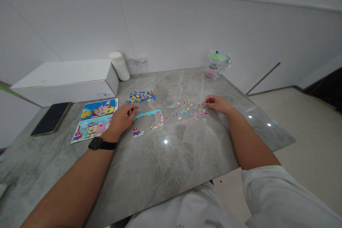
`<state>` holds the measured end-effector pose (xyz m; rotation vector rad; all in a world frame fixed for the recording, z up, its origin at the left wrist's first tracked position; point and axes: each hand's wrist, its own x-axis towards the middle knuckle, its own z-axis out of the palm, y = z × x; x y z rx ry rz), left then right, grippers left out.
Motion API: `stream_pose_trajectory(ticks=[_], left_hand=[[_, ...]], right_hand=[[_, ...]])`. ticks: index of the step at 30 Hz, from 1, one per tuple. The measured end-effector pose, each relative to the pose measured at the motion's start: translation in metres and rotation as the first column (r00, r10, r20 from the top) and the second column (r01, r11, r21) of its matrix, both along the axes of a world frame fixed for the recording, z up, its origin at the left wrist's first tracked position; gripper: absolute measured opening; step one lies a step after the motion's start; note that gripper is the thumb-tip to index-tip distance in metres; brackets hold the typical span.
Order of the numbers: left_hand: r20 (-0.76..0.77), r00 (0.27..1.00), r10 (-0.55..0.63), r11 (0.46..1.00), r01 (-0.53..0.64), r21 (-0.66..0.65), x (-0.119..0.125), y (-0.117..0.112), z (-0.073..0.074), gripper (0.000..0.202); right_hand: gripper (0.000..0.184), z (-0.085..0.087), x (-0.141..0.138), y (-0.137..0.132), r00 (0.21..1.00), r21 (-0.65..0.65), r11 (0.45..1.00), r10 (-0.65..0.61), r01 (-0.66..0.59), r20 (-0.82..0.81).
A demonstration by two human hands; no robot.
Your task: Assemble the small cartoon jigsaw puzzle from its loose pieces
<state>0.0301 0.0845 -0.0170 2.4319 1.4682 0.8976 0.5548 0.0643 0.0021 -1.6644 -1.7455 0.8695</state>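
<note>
A partly joined jigsaw puzzle point(158, 122) lies on the grey marbled table, its border pieces forming a broken frame. At its upper left edge is my left hand point(123, 117), fingers curled in; whatever they hold, if anything, is hidden. A separate joined corner point(138, 133) lies below that hand. Loose puzzle pieces point(187, 110) are spread right of the frame. My right hand point(217, 103) is at their right side, thumb and fingertips pinched on a small puzzle piece. Partly behind my left wrist lies a printed reference picture point(92, 128) with cartoon characters.
A heap of mostly blue and yellow puzzle pieces point(141, 96) lies behind the frame. Farther back stand a white box point(64, 78), a white bottle point(119, 67), two clear glasses point(137, 67) and a plastic bag point(217, 66). A phone point(51, 118) lies at left.
</note>
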Motion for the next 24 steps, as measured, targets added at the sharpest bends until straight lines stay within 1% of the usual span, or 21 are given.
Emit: stream_pose_trajectory(ticks=[3,5,7,9,11,13,14,15,17,19,21,24], left_hand=[[0.036,0.999,-0.004,0.999,0.002,0.043,0.004,-0.007,0.009,0.026],[0.068,0.998,0.015,0.996,-0.02,0.083,0.006,-0.012,0.021,0.025],[0.132,0.99,0.04,0.992,-0.055,0.116,0.006,-0.016,0.037,0.025],[0.199,0.979,0.052,0.991,-0.076,0.114,0.006,-0.017,0.056,0.026],[0.218,0.975,0.041,0.994,-0.062,0.09,0.005,-0.02,0.073,0.026],[0.17,0.985,0.011,0.998,-0.021,0.061,0.005,-0.027,0.085,0.026],[0.13,0.991,-0.02,0.999,0.014,0.047,0.004,-0.032,0.088,0.026],[0.088,0.994,-0.059,0.998,0.056,0.032,0.004,-0.039,0.089,0.025],[0.015,0.99,-0.141,0.99,0.141,-0.01,0.003,-0.054,0.082,0.02],[-0.027,0.982,-0.188,0.98,0.186,-0.067,0.001,-0.07,0.068,0.016],[-0.029,0.973,-0.229,0.969,0.225,-0.102,-0.002,-0.082,0.051,0.013],[-0.067,0.959,-0.274,0.956,0.264,-0.13,-0.006,-0.09,0.03,0.013]], right_hand=[[0.038,0.005,-0.02,0.001,0.994,0.062,0.998,-0.007,0.013,-0.106],[0.041,0.008,-0.04,0.003,0.986,0.118,0.993,-0.002,0.022,-0.167],[0.04,0.012,-0.066,0.003,0.978,0.167,0.986,0.023,0.012,-0.206],[0.035,0.017,-0.096,0.002,0.98,0.197,0.979,0.08,-0.043,-0.182],[0.029,0.022,-0.126,-0.001,0.979,0.21,0.968,0.165,-0.138,-0.119],[0.025,0.027,-0.156,-0.003,0.965,0.232,0.947,0.248,-0.223,-0.087],[0.024,0.029,-0.17,-0.004,0.957,0.245,0.936,0.279,-0.253,-0.078],[0.023,0.029,-0.183,-0.005,0.95,0.259,0.926,0.302,-0.275,-0.073],[0.022,0.026,-0.206,-0.006,0.944,0.281,0.914,0.323,-0.292,-0.072],[0.021,0.016,-0.224,-0.007,0.944,0.295,0.915,0.315,-0.275,-0.098],[0.021,0.003,-0.236,-0.009,0.945,0.296,0.923,0.297,-0.246,-0.138],[0.02,-0.015,-0.243,-0.015,0.943,0.286,0.926,0.297,-0.247,-0.146]])
